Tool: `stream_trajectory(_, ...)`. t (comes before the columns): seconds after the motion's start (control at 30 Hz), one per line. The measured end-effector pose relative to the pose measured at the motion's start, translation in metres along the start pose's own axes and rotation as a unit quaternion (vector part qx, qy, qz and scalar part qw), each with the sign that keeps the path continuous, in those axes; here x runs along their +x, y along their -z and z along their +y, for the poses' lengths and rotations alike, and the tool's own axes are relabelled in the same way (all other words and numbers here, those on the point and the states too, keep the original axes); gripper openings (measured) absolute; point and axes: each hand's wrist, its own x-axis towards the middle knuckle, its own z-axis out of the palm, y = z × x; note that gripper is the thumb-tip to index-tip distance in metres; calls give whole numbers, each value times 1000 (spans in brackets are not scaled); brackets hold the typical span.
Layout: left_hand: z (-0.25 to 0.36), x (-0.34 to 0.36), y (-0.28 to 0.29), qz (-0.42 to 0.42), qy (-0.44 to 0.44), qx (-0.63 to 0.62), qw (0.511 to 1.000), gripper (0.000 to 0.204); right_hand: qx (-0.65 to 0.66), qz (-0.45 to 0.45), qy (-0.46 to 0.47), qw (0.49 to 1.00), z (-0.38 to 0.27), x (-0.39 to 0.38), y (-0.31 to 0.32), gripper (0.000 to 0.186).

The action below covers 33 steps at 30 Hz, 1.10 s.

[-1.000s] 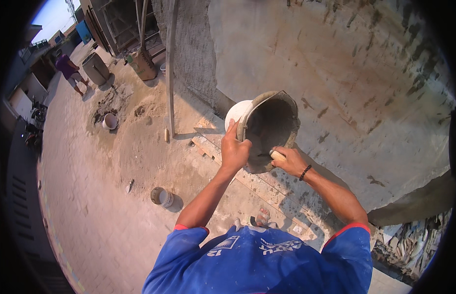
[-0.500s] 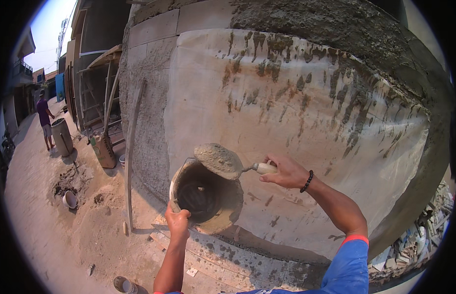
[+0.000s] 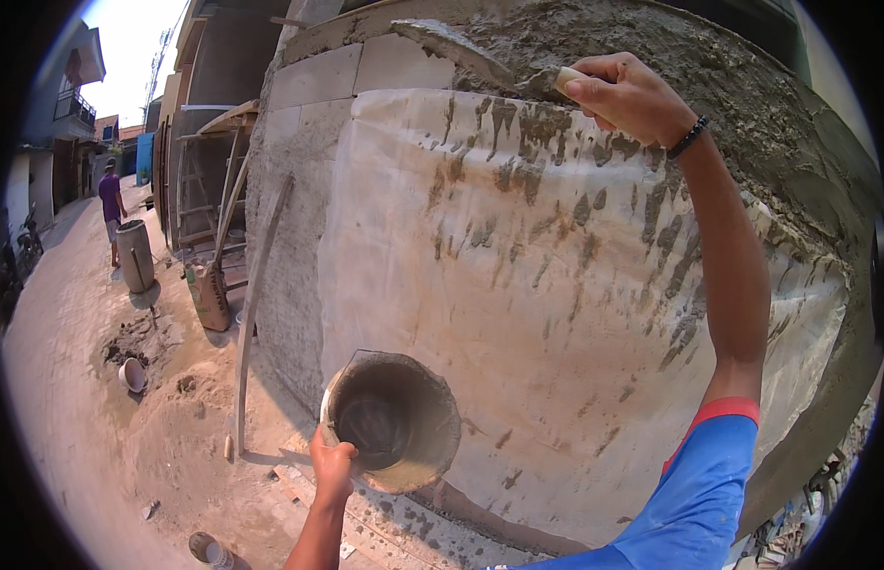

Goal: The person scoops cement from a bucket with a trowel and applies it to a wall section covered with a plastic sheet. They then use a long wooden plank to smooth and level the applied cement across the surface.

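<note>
Before you: one broad wall, pale blocks (image 3: 317, 81) at upper left, rough grey render (image 3: 793, 161) along the top, a pale, dark-streaked sheet (image 3: 518, 351) over the middle. To your left: one dusty paved lane (image 3: 53, 361), sunlit, shade at the wall's foot; timber framing (image 3: 190, 180), one house (image 3: 43, 123) with balcony (image 3: 75, 106), bright sky (image 3: 129, 57).

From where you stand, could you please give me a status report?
Left hand holding bucket by its rim. Right hand holding trowel up before rough plaster, contact unclear. Pale stained sheet hanging below the trowel.
</note>
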Motion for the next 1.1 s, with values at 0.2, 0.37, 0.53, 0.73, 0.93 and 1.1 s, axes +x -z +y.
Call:
stream_trajectory(0.2,-9,-9,-17,41,7,11,999,56,198,30,-51,978,77,57,52,33)
stream_trajectory(0.37,-35,-29,13,57,53,17,997,56,164,350,-317,866,178,4,124,31)
stream_trajectory(0.53,-32,-48,53,54,62,29,996,55,95,432,-322,837,169,-131,143,38)
stream_trajectory(0.73,-52,-89,109,8,102,35,994,51,145,229,-495,826,54,-282,12,20)
stream_trajectory(0.93,-47,-156,165,-30,129,23,991,54,297,-49,-576,760,-115,-396,-196,17)
stream_trajectory(1.1,-27,-206,186,-54,135,19,989,52,452,-192,-569,660,-263,-450,-279,22)
